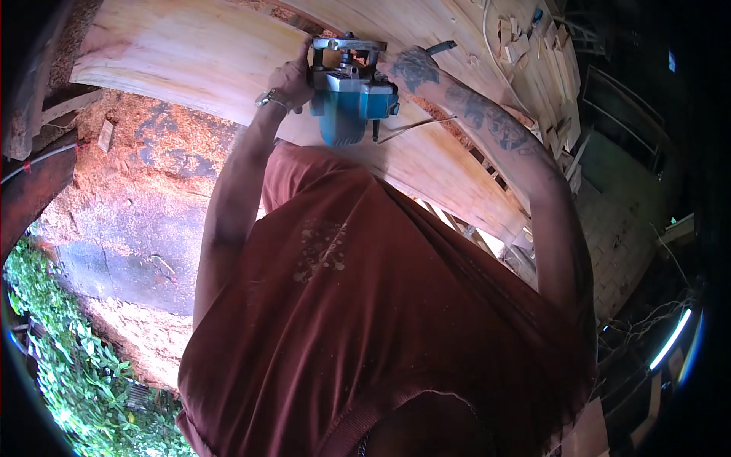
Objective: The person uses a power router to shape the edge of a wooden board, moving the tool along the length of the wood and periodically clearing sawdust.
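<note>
A teal wood router (346,110) lies with its metal base facing away from me and its motor end toward me, over a pale wooden board (205,61). My left hand (292,82) grips the router's left side, one finger stretched along the edge of the base. On the other side, my tattooed right hand (415,67) is closed close to the collet, between the base and the motor. A dark, flat-ended wrench (442,47) sticks out past that hand; its other end is hidden. Below the right wrist, a thin brown cord or stick (415,128) slants from the router.
Orange sawdust (114,183) covers the ground at left, around a dark sheet (129,263). Green plants (68,343) grow at lower left. Stacked wood offcuts (544,68) stand at upper right, with a light cable (491,46) before them. A block wall (617,244) is at right.
</note>
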`<state>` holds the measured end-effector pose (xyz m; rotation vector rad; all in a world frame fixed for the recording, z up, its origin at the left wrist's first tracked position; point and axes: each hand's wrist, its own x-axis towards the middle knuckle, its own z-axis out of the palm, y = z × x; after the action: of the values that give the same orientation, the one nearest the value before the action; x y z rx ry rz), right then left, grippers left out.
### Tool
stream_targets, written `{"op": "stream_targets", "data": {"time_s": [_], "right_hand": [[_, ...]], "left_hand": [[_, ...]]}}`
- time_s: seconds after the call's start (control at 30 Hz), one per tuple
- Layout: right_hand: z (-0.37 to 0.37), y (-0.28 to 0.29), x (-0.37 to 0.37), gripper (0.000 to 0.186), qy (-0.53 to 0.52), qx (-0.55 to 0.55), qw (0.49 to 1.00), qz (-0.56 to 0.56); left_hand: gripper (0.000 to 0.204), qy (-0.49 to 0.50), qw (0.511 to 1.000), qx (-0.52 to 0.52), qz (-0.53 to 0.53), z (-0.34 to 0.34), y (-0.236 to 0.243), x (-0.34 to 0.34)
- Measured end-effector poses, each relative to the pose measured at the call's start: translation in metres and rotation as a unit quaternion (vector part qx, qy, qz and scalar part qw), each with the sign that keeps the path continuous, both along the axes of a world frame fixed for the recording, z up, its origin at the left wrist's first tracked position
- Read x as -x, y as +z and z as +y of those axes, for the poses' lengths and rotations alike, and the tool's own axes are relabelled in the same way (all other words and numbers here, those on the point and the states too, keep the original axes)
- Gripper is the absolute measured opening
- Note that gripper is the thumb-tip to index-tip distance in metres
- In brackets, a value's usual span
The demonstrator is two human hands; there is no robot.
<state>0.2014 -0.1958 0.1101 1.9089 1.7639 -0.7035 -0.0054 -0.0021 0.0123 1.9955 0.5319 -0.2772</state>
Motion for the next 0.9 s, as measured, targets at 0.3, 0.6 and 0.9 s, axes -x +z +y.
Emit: {"op": "stream_targets", "data": {"time_s": [0.3,0.6,0.9], "right_hand": [[-0.001,0.003,0.001,0.017,0.092,-0.071,0.993,-0.013],[0.000,0.017,-0.010,0.013,0.049,-0.153,0.983,0.090],[-0.001,0.009,-0.007,0.016,-0.015,0.002,1.000,0.016]], "left_hand": [[0.089,-0.020,1.000,-0.005,0.020,0.002,-0.002,-0.003],[0.080,-0.004,0.998,-0.061,0.021,0.001,-0.006,-0.002],[0.077,-0.003,0.998,-0.066,-0.012,-0.002,0.001,-0.002]]}}
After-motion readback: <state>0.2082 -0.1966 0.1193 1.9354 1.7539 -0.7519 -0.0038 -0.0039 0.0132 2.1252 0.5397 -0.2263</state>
